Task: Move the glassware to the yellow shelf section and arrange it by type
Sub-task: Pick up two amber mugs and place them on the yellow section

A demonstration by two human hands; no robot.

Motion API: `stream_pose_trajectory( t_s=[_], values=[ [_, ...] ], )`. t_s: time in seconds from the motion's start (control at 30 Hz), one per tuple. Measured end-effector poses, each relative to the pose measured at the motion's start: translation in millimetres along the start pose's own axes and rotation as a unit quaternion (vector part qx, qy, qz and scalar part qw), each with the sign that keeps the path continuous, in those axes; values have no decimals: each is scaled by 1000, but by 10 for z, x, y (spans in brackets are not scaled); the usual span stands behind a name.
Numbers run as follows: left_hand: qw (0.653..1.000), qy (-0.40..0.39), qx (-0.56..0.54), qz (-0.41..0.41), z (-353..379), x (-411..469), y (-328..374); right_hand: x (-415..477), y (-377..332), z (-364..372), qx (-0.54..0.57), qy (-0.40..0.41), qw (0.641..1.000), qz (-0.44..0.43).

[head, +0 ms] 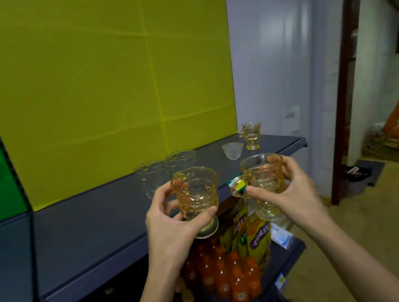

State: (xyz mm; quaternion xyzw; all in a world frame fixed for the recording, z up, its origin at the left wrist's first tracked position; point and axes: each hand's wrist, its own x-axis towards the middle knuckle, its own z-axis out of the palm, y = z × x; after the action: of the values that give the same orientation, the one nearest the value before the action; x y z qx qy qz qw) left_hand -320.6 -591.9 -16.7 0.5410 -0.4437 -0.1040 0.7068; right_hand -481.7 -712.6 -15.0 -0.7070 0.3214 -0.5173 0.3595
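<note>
Left hand (170,218) grip is clamping one amber mug (196,198), right hand (286,194) grip clamping another amber mug (264,185) — both hovering at the shelf (89,236) edge. Best setting them down upright beyond the right grip, beside the matching mug (252,134) — clear tumblers (165,174) staying apart.

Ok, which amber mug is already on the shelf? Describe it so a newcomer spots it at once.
Find the dark grey shelf under the yellow back panel and follow it to its far right end. The amber mug stands there upright, beside a small frosted cup. It is the only amber, handled, footed glass standing on the shelf; the two tumblers further left are clear.
</note>
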Motion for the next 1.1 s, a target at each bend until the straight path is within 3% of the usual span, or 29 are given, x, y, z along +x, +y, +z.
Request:
stream_pose_trajectory(
  t_s=[0.67, 1.1],
  values=[
    [999, -36, -14, 10, 2441, 1757, -1026, 2361, 1361, -915, 1, 50, 999, 11],
    [993, 67, 96, 13, 3256, 2438, -1575, 3755, 2330, -878, 65, -53, 996, 16]
  ],
)
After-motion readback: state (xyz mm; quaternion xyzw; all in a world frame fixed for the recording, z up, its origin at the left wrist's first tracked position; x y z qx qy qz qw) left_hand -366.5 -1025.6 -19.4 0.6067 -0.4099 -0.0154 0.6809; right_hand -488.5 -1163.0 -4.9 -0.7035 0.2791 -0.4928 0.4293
